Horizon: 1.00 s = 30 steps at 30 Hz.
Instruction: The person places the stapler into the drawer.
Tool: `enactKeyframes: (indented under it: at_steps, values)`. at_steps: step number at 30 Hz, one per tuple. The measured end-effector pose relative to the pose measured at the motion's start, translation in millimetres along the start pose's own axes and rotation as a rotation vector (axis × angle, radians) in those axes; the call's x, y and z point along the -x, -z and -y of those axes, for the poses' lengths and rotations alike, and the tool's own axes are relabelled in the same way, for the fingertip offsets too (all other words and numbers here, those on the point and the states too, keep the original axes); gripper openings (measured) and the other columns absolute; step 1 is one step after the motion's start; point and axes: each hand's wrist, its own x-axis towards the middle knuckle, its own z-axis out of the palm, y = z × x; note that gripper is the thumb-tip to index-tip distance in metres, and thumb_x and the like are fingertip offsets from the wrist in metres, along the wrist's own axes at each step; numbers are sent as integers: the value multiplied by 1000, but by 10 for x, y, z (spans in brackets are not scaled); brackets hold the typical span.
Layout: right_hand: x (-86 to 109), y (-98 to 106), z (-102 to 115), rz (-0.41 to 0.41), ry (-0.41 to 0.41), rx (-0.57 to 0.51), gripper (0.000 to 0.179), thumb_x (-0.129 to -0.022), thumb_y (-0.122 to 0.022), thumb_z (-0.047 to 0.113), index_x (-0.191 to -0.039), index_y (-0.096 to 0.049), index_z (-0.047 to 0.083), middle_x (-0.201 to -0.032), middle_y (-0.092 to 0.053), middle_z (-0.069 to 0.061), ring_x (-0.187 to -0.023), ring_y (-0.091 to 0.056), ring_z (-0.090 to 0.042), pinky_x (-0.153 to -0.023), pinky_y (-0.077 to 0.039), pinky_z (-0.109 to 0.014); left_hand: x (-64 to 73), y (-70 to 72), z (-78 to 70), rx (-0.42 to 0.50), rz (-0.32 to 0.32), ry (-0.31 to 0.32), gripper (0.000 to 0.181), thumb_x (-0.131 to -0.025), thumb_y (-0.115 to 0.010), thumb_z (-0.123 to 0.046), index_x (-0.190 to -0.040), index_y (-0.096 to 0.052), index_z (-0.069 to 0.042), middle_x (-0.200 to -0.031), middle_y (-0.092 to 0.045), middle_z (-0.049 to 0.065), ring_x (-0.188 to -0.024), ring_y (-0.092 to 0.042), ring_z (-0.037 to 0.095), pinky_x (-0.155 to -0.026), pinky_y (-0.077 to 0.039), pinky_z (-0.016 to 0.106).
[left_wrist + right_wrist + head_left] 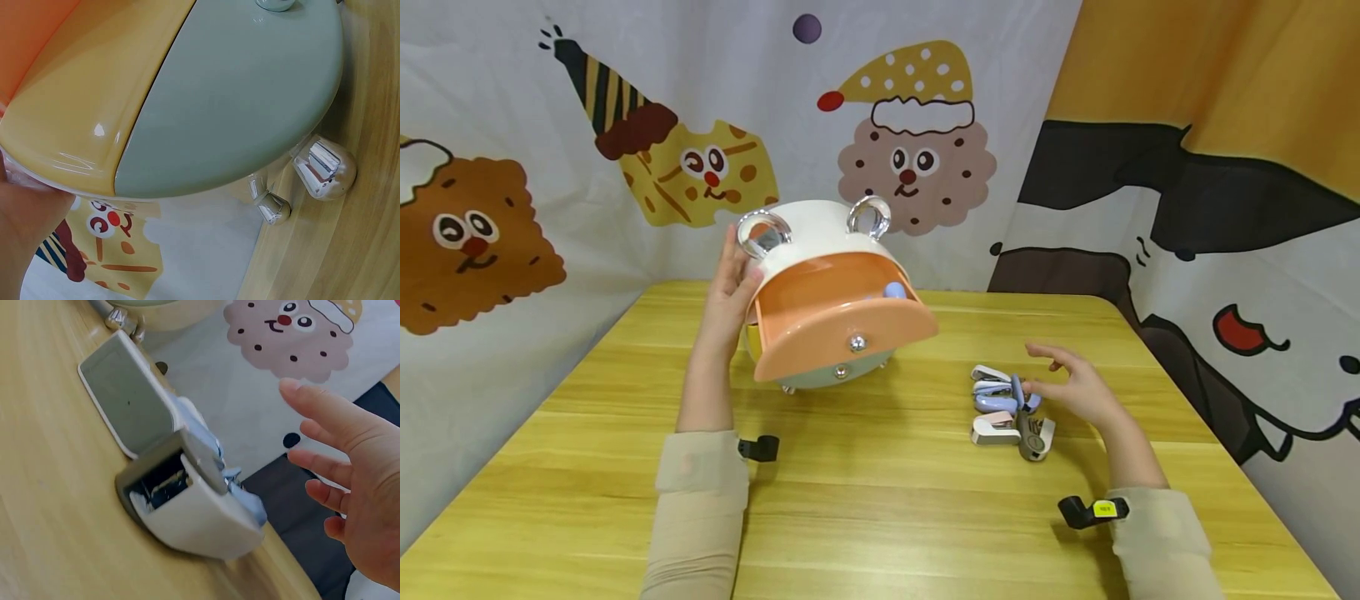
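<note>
My left hand [726, 296] grips the left side of a rounded drawer box [820, 223] with a white top and two silver ring ears. Its orange top drawer [820, 337] is pulled out, and a small lilac object [894, 290] shows inside. In the left wrist view a yellow drawer front [94, 106] and a grey-green one [231, 106] are closed. My right hand [1078, 392], fingers spread and holding nothing, hovers beside a cluster of small staplers. Among these are a white and pink stapler [995, 430], a lilac stapler [995, 405] and a grey-brown and white stapler [194, 506].
The wooden table [880, 508] runs under everything. Behind it hangs a cartoon-printed cloth [715, 50], close to the table's back and right edges. Silver feet [325, 167] stick out beneath the box. A black wrist camera [1082, 512] sits by my right cuff.
</note>
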Motion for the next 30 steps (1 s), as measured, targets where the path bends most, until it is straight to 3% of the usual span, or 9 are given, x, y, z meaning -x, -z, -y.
enactKeyframes:
  at_steps: [7, 15, 22, 30]
  values:
    - [6, 2, -247, 43, 0, 31, 69, -83, -76, 26, -141, -45, 3, -139, -47, -20, -112, -41, -39, -82, -38, -44, 4, 0, -12, -23, -14, 15, 68, -101, -48, -16, -153, -12, -40, -156, -23, 7, -129, -39, 26, -83, -52, 24]
    - [48, -29, -423, 81, -9, 29, 69, -82, -77, 25, -138, -47, -1, -135, -50, -22, -104, -45, -34, -82, -41, -42, 10, -5, -14, -15, -6, 14, 67, -101, -47, -16, -152, -13, -42, -156, -22, 8, -116, -49, 21, -80, -54, 26]
    - [58, -84, -514, 110, -20, -14, 68, -84, -76, 20, -139, -44, -4, -130, -53, -26, -113, -52, -39, -92, -44, -46, 8, 2, -14, -12, -3, 11, 70, -101, -48, -15, -154, -8, -36, -156, -23, 7, -127, -42, 24, -82, -53, 25]
    - [48, -110, -546, 86, -53, 22, 68, -84, -76, 23, -140, -45, -1, -123, -56, -26, -109, -53, -37, -88, -44, -46, 8, 4, -17, -20, -9, 17, 70, -100, -49, -16, -154, -9, -36, -156, -23, 6, -132, -37, 28, -83, -53, 25]
